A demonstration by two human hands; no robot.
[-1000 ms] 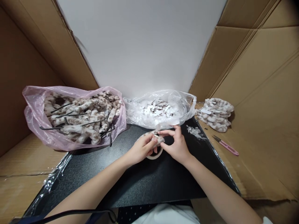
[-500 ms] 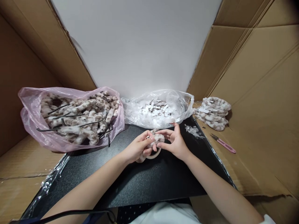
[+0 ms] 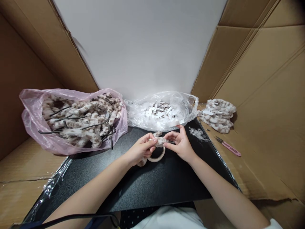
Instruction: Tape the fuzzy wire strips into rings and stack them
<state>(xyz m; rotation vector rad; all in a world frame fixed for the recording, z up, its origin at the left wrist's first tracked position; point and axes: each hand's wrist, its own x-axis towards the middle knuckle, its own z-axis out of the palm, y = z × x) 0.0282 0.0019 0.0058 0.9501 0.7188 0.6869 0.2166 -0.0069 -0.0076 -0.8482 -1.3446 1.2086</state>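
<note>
A brown-and-white fluffy strip (image 3: 161, 141) is pinched in my left hand (image 3: 143, 148), and part of it hangs below those fingers. My right hand (image 3: 180, 143) is at the strip's right end, thumb and fingers closed on a thin dark piece that sticks out there. A small white piece shows at the raised index finger of that hand. Under the hands lies a cream tape ring (image 3: 159, 158) on the black table (image 3: 152, 184).
At the left, a pink bag (image 3: 30, 127) holds fluffy strips with dark cords. Behind the hands, a clear bag (image 3: 135, 117) contains white tags. To the right are stacked fluffy pieces (image 3: 220, 116), pink-handled snips (image 3: 228, 148) and loose fluff (image 3: 198, 134). Cardboard stands on both sides.
My right hand has shifted slightly right, and the thin dark piece now shows between it and the fluffy strip. More of the tape ring is visible.
</note>
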